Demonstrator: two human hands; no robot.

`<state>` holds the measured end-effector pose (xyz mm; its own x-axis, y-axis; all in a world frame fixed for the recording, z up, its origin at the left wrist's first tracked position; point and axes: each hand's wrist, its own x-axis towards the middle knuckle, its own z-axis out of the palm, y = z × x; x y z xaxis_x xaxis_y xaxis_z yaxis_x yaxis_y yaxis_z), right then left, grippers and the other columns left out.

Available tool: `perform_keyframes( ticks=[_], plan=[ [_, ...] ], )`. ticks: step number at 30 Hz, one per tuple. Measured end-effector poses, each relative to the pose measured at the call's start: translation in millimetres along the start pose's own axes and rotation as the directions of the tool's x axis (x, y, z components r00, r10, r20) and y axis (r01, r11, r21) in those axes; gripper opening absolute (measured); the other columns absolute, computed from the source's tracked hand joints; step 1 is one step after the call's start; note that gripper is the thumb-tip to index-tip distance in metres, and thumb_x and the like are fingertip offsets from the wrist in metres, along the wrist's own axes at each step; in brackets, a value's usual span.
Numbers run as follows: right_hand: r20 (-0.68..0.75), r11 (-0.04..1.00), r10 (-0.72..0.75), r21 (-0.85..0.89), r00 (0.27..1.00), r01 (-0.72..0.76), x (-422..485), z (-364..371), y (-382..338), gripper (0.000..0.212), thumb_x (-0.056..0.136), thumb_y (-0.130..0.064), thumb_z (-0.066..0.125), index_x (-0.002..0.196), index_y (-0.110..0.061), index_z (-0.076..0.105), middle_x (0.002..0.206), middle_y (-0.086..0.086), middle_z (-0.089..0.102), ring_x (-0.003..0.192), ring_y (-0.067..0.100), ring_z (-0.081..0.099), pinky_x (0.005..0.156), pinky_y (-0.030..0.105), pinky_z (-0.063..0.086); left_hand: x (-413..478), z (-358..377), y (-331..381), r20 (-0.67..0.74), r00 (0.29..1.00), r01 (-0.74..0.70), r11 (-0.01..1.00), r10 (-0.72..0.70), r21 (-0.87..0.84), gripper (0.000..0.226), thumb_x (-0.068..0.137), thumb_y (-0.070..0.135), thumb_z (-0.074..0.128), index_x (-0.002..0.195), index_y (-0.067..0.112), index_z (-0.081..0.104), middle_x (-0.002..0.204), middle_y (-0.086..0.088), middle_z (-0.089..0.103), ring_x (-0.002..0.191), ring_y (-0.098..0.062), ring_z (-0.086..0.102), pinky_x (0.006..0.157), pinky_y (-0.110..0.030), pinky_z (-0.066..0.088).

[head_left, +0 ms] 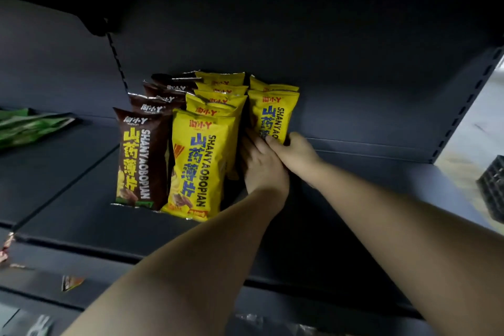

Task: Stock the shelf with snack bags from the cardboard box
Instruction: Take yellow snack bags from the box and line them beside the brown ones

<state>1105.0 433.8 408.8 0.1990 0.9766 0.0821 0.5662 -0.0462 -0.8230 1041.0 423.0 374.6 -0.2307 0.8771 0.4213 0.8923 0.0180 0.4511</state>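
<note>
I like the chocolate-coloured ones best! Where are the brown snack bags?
In the head view, the shiny brown snack bags stand in a row left of centre on the dark metal shelf, right beside the yellow snack bags on their right.

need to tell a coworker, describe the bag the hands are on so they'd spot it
On the dark shelf stand three rows of snack bags: brown, yellow, then a shorter yellow row rightmost. It is that row's front yellow bag, the only one with the left hand and right hand at its base.
</note>
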Motion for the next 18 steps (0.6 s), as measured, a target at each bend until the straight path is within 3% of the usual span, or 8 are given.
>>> perform_keyframes(
  ticks=[2, 5, 7, 10, 13, 15, 17, 18],
  plan=[
    [0.021, 0.999, 0.013, -0.045, 1.000, -0.012, -8.4, -4.7, -3.5, 0.037, 0.091, -0.038, 0.057, 0.110, -0.006, 0.062, 0.108, 0.014, 0.068, 0.103, 0.031, 0.062, 0.072, 0.030, 0.040, -13.3, -8.5, 0.9, 0.027, 1.000, -0.005, 0.999, 0.006, -0.047, 0.062, 0.091, 0.025, 0.042, 0.142, -0.007, 0.030, 0.139, -0.023, 0.043, 0.126, -0.034, 0.047, 0.102, -0.037, 0.041],
    [0.018, 0.993, 0.021, -0.118, 1.000, -0.019, -28.9, -15.4, -2.9, 0.020, 0.090, -0.026, 0.052, 0.084, -0.009, 0.059, 0.090, 0.013, 0.062, 0.089, 0.029, 0.060, 0.061, 0.029, 0.035, -31.6, -30.7, 2.9, 0.064, 0.995, -0.073, 0.995, 0.078, -0.073, 0.071, 0.092, 0.024, 0.044, 0.147, -0.004, 0.008, 0.148, -0.021, 0.024, 0.137, -0.034, 0.027, 0.112, -0.035, 0.023],
    [0.027, 0.991, 0.000, -0.136, 1.000, 0.004, -48.4, -25.6, -1.3, 0.017, 0.091, -0.020, 0.050, 0.082, -0.011, 0.061, 0.091, 0.014, 0.063, 0.092, 0.031, 0.060, 0.066, 0.028, 0.036, -42.3, -46.6, 3.4, 0.055, 0.990, -0.130, 0.990, 0.133, -0.055, 0.068, 0.090, 0.024, 0.045, 0.146, -0.001, 0.015, 0.146, -0.019, 0.027, 0.135, -0.033, 0.028, 0.112, -0.035, 0.022],
    [0.014, 0.990, -0.043, -0.134, 0.999, 0.044, -80.3, -42.6, 0.1, 0.024, 0.093, -0.016, 0.050, 0.104, -0.009, 0.069, 0.111, 0.013, 0.068, 0.109, 0.029, 0.060, 0.080, 0.029, 0.043, -64.6, -70.5, 3.0, 0.118, 0.974, -0.194, 0.981, 0.193, -0.008, 0.054, 0.084, 0.021, 0.052, 0.132, 0.004, 0.036, 0.133, -0.016, 0.041, 0.125, -0.033, 0.039, 0.102, -0.037, 0.033],
    [0.003, 0.991, -0.075, -0.108, 0.997, 0.075, -107.9, -57.1, 1.3, 0.022, 0.092, -0.014, 0.049, 0.093, -0.008, 0.071, 0.093, 0.014, 0.065, 0.090, 0.025, 0.059, 0.078, 0.032, 0.047, -91.8, -93.3, 1.7, 0.150, 0.963, -0.229, 0.973, 0.224, 0.017, 0.046, 0.082, 0.017, 0.052, 0.126, 0.007, 0.043, 0.128, -0.016, 0.045, 0.120, -0.035, 0.041, 0.096, -0.042, 0.036],
    [0.015, 0.993, -0.080, -0.089, 0.997, 0.081, -128.2, -67.1, 3.5, 0.026, 0.091, -0.012, 0.048, 0.094, 0.004, 0.069, 0.087, 0.021, 0.063, 0.080, 0.025, 0.054, 0.077, 0.041, 0.051, -113.5, -104.0, 0.2, 0.133, 0.961, -0.242, 0.970, 0.241, -0.007, 0.042, 0.081, 0.013, 0.048, 0.123, 0.008, 0.048, 0.124, -0.016, 0.049, 0.116, -0.036, 0.044, 0.093, -0.043, 0.037],
    [0.055, 0.991, -0.105, -0.074, 0.993, 0.108, -151.2, -76.9, 8.2, 0.029, 0.092, -0.010, 0.046, 0.100, 0.009, 0.066, 0.089, 0.025, 0.064, 0.079, 0.027, 0.055, 0.077, 0.043, 0.051, -139.1, -113.7, 0.3, 0.073, 0.963, -0.252, 0.964, 0.258, -0.089, 0.042, 0.078, 0.010, 0.043, 0.118, 0.006, 0.054, 0.118, -0.018, 0.053, 0.110, -0.038, 0.046, 0.090, -0.044, 0.039],
    [0.073, 0.990, -0.124, -0.062, 0.990, 0.129, -162.6, -81.6, 9.3, 0.028, 0.093, -0.011, 0.046, 0.101, 0.005, 0.067, 0.087, 0.018, 0.064, 0.082, 0.024, 0.057, 0.078, 0.041, 0.051, -151.0, -117.6, 1.0, 0.029, 0.960, -0.274, 0.952, 0.280, -0.137, 0.042, 0.075, 0.008, 0.041, 0.114, 0.004, 0.056, 0.114, -0.019, 0.054, 0.106, -0.038, 0.048, 0.086, -0.044, 0.040]
  ],
)
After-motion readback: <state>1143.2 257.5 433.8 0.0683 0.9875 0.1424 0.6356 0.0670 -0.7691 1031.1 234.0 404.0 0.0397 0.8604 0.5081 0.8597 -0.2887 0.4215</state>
